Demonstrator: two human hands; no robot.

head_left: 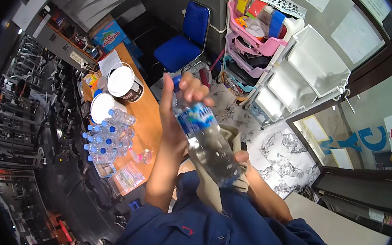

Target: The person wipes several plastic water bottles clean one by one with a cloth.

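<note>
My left hand (179, 104) grips a clear plastic water bottle (215, 147) near its blue cap. The bottle is tilted, cap toward the upper left, with a blue label around its upper part. Behind and under the bottle hangs a beige cloth (208, 191), possibly a bag; its full shape is hidden. My right hand (243, 158) is closed on the cloth beside the lower part of the bottle, with most of its fingers out of sight.
Several blue-capped bottles (106, 140) stand on the wooden table (152, 118) at left, near two white tubs (122, 83). Beyond are a blue chair (179, 51), a pink basket rack (252, 39) and white bins (297, 80). A pale counter (336, 228) lies at right.
</note>
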